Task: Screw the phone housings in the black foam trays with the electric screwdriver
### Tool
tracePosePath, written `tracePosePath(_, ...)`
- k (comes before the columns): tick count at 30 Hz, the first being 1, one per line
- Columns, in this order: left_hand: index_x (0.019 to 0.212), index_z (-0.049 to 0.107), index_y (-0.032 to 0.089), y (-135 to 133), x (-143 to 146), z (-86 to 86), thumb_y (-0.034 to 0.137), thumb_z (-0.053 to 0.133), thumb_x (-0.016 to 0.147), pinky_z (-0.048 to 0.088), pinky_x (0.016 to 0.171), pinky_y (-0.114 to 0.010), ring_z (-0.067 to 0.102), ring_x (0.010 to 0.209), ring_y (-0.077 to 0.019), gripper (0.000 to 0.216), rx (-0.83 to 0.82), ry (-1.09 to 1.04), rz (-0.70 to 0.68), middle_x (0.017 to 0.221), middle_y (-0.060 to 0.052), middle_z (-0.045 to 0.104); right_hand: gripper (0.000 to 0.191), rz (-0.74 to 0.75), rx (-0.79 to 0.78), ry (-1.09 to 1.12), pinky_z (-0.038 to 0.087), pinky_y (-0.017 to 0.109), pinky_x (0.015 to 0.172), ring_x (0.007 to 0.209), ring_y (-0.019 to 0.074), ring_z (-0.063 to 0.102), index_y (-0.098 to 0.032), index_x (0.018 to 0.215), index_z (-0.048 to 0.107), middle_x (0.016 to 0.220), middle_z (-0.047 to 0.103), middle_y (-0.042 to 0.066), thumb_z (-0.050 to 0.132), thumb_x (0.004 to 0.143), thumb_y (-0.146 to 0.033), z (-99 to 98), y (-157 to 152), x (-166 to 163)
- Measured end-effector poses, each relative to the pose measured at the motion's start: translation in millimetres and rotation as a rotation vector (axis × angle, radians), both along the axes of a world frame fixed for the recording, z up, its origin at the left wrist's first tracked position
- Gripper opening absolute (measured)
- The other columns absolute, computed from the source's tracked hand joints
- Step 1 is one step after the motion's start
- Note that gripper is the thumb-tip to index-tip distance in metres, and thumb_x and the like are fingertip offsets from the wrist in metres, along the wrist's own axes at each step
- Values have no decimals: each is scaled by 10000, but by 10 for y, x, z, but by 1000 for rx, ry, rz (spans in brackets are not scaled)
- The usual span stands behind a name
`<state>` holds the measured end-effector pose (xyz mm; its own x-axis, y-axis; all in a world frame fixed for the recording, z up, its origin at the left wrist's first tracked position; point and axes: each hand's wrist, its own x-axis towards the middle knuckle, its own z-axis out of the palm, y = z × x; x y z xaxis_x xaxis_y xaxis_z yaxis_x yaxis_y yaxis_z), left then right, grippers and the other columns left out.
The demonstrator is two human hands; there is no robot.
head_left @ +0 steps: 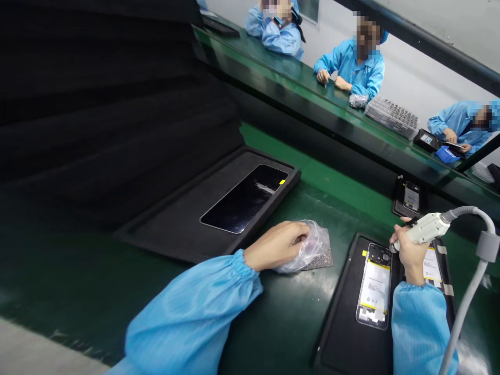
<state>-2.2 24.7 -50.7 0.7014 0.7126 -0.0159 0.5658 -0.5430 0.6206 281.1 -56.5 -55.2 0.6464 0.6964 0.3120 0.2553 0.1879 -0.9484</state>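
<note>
Had the left hand (pixel 278 243) half closed at a clear plastic bag (pixel 315 247), fingers curled in with tips hidden by crumpled film; could not tell about anything pinched there. Saw tiny grey-brown pieces in the bag, too small to name. Had the right hand (pixel 414 253) wrapped round a white hose-fed handpiece (pixel 426 228), nozzle close to the upper right corner of an opened smartphone (pixel 374 289); could not tell about contact. Found that smartphone lying in a black tray (pixel 336 317), white battery exposed, with a second opened smartphone (pixel 433 268) to the right, partly behind the right hand. Traced a grey hose (pixel 467 307) down the right side. Noted a dark-glass smartphone (pixel 244 200) face up in a wide black foam tray (pixel 175 219), beyond the left wrist on the green table (pixel 289 317). Saw farther off another opened smartphone (pixel 411 197) and, at the opposite bench (pixel 281 70), co-workers (pixel 369 70) in blue smocks near stacked clear trays (pixel 392 117).
</note>
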Motion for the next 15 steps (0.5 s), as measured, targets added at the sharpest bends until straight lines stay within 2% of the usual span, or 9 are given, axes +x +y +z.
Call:
tracePosePath(4, 657, 586, 179, 1, -37, 21, 256, 441, 764, 308, 489, -211, 447, 473, -105, 196, -139, -138, 46, 511, 41, 490, 329, 0, -1, 16, 408, 250, 414, 364, 125, 486, -162, 874, 536, 437, 528, -79, 746, 681, -326, -24, -1, -7)
tracePosePath(7, 669, 639, 165, -4, -44, 14, 283, 488, 725, 335, 473, -194, 487, 467, -104, 200, -226, -200, 132, 487, 39, 532, 309, 1, -2, 28, 404, 247, 414, 369, 121, 487, -168, 836, 524, 442, 521, -79, 736, 684, -332, -56, -18, -8)
tracePosePath(12, 703, 709, 147, 8, -29, -38, 358, 584, 686, 426, 494, -203, 587, 533, -140, 246, -257, -316, 252, 576, -15, 663, 306, 1, 1, 42, 411, 244, 432, 391, 119, 503, -176, 822, 511, 459, 531, -77, 729, 681, -338, -98, -34, -19)
tracePosePath(15, 744, 724, 150, 4, -52, -1, 378, 618, 688, 483, 525, -226, 623, 559, -157, 258, -268, -410, 326, 640, -31, 705, 309, -4, 8, 49, 401, 242, 421, 379, 116, 490, -176, 813, 509, 447, 522, -80, 722, 672, -351, -114, -14, -47)
